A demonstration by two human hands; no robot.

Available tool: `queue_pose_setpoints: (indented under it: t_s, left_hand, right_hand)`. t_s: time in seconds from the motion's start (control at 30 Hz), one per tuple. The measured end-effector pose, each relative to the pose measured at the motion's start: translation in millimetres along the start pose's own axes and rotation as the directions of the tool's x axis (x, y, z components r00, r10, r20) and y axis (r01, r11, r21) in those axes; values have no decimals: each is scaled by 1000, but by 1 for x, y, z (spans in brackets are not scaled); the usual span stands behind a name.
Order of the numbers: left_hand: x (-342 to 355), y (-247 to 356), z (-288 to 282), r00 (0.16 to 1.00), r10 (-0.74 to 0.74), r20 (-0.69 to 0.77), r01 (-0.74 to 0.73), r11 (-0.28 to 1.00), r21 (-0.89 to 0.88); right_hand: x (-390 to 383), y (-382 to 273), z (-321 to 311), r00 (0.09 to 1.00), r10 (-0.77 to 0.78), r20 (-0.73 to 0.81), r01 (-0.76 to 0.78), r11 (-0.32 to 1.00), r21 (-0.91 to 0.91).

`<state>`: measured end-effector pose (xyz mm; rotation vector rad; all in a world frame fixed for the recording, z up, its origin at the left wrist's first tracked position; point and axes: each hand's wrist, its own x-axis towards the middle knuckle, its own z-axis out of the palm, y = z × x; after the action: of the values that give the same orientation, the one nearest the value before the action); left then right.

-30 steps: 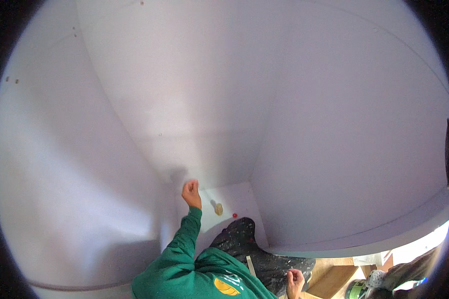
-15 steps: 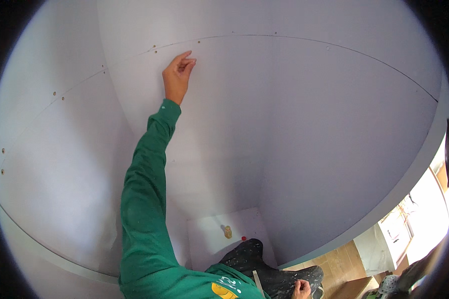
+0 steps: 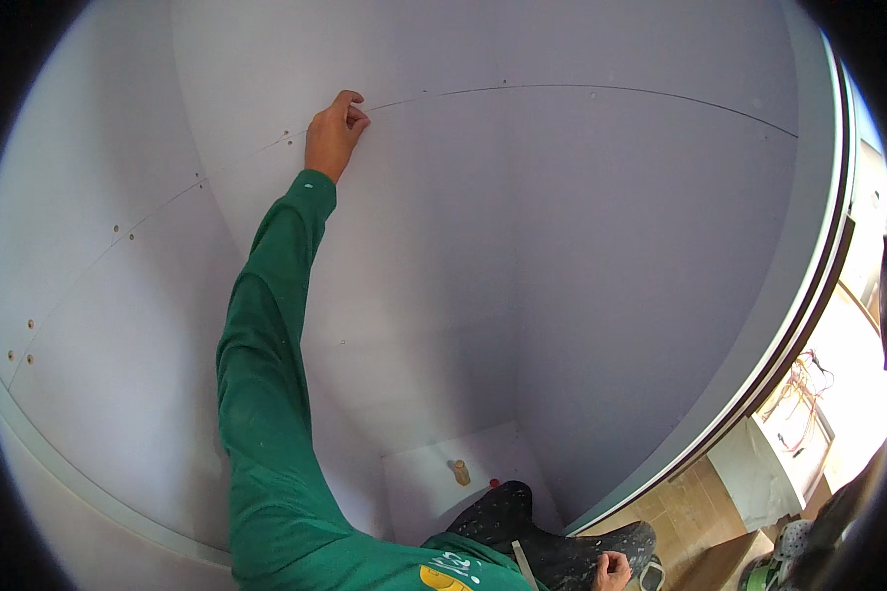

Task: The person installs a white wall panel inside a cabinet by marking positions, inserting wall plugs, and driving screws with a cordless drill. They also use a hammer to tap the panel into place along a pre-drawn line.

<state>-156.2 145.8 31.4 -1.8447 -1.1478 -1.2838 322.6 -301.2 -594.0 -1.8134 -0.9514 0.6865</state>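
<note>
The dark seam [image 3: 522, 86] runs across the pale back wall [image 3: 414, 246] at your left hand [image 3: 358, 109], which covers a short stretch of it. Your left hand is far nearer than your right hand [image 3: 613, 569], low by your thigh. The seam's long axis goes sideways, bowed by the lens: rightward it leads onto the right wall [image 3: 641, 266], leftward down across the left wall [image 3: 99, 325]. Your left fingers and thumb curl toward each other, pointing right along it; you can't tell whether they pinch anything or touch the wall. Your right hand's fingers are curled, contents hidden. Screw heads [image 3: 116, 229] flank the seam; below, a tan bottle-like object [image 3: 461, 473] sits near a red piece [image 3: 495, 483].
</note>
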Motion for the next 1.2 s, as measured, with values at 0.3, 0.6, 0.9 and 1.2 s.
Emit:
queue_pose_setpoints:
  t_s: [0.3, 0.6, 0.9, 1.2]
  left_hand:
    - [12, 1, -6, 998, 56, -4, -53, 968, 244]
    - [30, -3, -21, 995, -93, -20, 92, 889, 449]
    - [33, -5, -18, 990, -141, 3, 125, 883, 453]
    - [35, -9, -17, 987, -163, 6, 141, 876, 461]
  right_hand:
    - [-5, -14, -4, 999, -27, -26, 27, 1000, 13]
    - [0, 0, -3, 1000, 23, -8, -23, 999, 42]
    - [-2, -16, -5, 1000, -3, -28, 2, 1000, -29]
    - [3, -11, -3, 1000, 22, -7, -23, 999, -23]
